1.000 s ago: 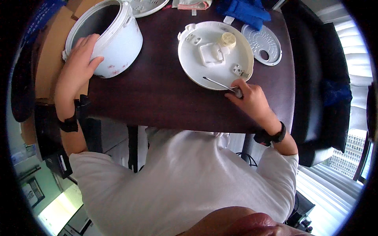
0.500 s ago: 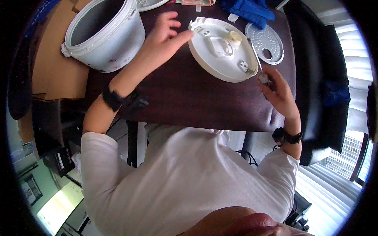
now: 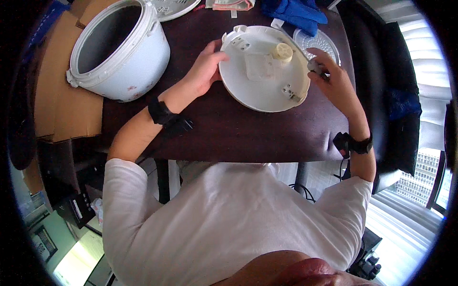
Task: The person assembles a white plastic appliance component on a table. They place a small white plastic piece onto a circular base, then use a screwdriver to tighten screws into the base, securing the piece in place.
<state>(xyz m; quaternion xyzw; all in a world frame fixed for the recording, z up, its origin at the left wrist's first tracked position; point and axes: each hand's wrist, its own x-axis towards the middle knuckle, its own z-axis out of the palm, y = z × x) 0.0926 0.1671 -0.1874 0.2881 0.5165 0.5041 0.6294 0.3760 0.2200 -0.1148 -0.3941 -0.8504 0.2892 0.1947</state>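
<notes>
A round white plastic lid (image 3: 238, 86) lies underside up on the dark table, with a cream-yellow round knob (image 3: 282, 51), a pale squarish part (image 3: 260, 66) and two small metal-dotted fittings near its edge. At the lid's left rim my left hand (image 3: 206, 69) grips the edge, thumb on top and the other fingers partly hidden. My right hand (image 3: 331, 78) holds a screwdriver by its grey handle (image 3: 315, 67), beyond the lid's right edge. The screwdriver's thin metal shaft slants up and left past the lid's far right edge.
A white bucket (image 3: 143, 71) stands at the left beside a cardboard box (image 3: 71, 112). Behind the lid's right side lies a perforated grey disc (image 3: 317, 40), partly covered by a blue cloth (image 3: 298, 16). Another white round piece (image 3: 176, 9) and a light cloth (image 3: 233, 5) lie at the far edge.
My left hand has come down from above the table onto the lid's left rim. The lid sits slightly lower and left. My right hand has risen, and the screwdriver now tilts further left.
</notes>
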